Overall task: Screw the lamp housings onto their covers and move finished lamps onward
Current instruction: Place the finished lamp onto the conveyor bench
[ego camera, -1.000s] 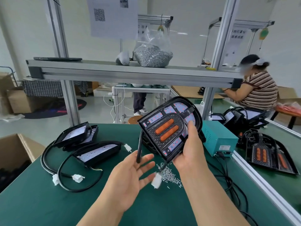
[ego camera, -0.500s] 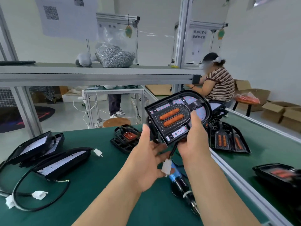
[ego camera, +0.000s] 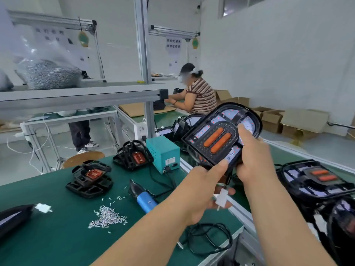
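The lamp (ego camera: 217, 137), black with two orange strips on its face, is held tilted in the air over the right edge of the green table (ego camera: 57, 237). The left hand (ego camera: 199, 187) clasps its lower edge, thumb on top. The right hand (ego camera: 255, 158) grasps its right side, thumb across the face. One white connector (ego camera: 222, 197) dangles against the left fingers. Beneath the arms lies a looped black cable (ego camera: 209, 239). On the table lie one blue electric screwdriver (ego camera: 145, 200), one heap of loose screws (ego camera: 108, 217), one teal box (ego camera: 163, 150) with an unreadable label, and two black fixtures (ego camera: 92, 177) (ego camera: 134, 156) with orange inserts. To the right lies another lamp (ego camera: 315, 179), with blurred dark ones below. A bag of screws (ego camera: 48, 73) sits on the shelf. A seated person in a striped shirt (ego camera: 200, 95) works beyond. The characters on the hanging sign (ego camera: 173, 44) are too blurred to read.
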Motion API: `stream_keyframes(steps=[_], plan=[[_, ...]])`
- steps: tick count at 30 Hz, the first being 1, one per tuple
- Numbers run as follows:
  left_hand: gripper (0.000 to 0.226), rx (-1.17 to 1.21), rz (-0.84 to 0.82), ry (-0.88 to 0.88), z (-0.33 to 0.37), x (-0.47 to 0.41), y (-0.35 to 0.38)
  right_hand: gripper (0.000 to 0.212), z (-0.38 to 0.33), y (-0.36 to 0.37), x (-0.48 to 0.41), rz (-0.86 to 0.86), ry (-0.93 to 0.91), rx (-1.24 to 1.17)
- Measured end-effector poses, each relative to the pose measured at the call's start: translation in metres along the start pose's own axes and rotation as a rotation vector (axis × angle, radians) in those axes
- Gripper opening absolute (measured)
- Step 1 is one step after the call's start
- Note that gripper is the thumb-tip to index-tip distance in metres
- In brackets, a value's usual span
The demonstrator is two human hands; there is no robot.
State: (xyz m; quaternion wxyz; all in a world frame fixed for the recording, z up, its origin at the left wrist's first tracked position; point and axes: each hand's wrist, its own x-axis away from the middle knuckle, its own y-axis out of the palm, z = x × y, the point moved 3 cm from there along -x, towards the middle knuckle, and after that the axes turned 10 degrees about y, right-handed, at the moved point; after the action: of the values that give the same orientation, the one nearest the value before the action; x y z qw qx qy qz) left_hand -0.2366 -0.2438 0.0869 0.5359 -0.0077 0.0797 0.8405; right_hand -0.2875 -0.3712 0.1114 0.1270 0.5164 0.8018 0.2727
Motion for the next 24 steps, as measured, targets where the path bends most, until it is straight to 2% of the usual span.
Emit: stream_keyframes(steps=[3,7,9,11,17,24], plan=[[0.045,0.014,-0.077,-0.035,-0.001,-0.01,0.032,0.031,-0.027,-0.029,-0.001,0.071,-0.093,0.024],[0.049,0.013,-0.176,-0.053,-0.004,-0.017,0.079,0.008,-0.064,-0.073,0.004,0.177,-0.207,0.042],[0.05,0.003,-0.221,-0.068,-0.007,-0.018,0.103,0.005,-0.081,-0.097,0.008,0.234,-0.255,0.058],[0.052,-0.019,-0.273,-0.081,-0.012,-0.017,0.127,0.007,-0.097,-0.121,0.014,0.293,-0.279,0.08],[0.049,-0.073,-0.43,-0.126,-0.032,-0.012,0.195,0.03,-0.128,-0.196,0.033,0.456,-0.24,0.106],[0.029,-0.077,-0.482,-0.208,-0.057,-0.017,0.242,0.029,-0.126,-0.257,0.037,0.554,-0.201,-0.047]])
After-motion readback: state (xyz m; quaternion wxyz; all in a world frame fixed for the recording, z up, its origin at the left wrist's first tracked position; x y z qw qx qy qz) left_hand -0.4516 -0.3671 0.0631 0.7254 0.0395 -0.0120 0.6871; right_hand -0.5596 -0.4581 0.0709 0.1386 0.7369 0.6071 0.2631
